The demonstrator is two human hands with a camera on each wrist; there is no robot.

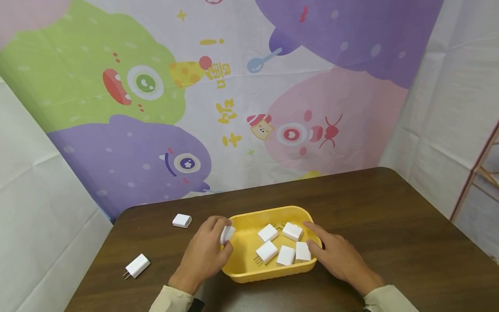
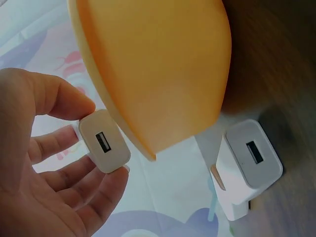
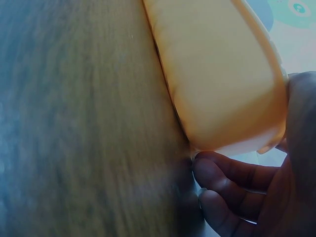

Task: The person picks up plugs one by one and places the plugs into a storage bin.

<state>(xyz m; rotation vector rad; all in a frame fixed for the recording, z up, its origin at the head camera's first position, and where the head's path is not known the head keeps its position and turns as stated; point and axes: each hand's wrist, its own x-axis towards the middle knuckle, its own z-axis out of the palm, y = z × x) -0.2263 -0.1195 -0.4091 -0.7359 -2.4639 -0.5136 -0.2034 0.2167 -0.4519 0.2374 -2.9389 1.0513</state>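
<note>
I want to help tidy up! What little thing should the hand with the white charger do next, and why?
Probably move it a little over the rim and let it drop into the yellow tray. The left hand pinches a white charger right at the tray's edge, five chargers already lie inside, and the right hand steadies the tray's other side.

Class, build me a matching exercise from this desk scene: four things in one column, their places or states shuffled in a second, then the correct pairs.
Things
1. left hand
2. right hand
3. yellow tray
4. charger with prongs

Places or states
A. lies alone near the table's left edge
B. holds five white chargers
C. pinches a white charger
D. rests on the tray's right rim

Pairs: 1-C, 2-D, 3-B, 4-A
</note>
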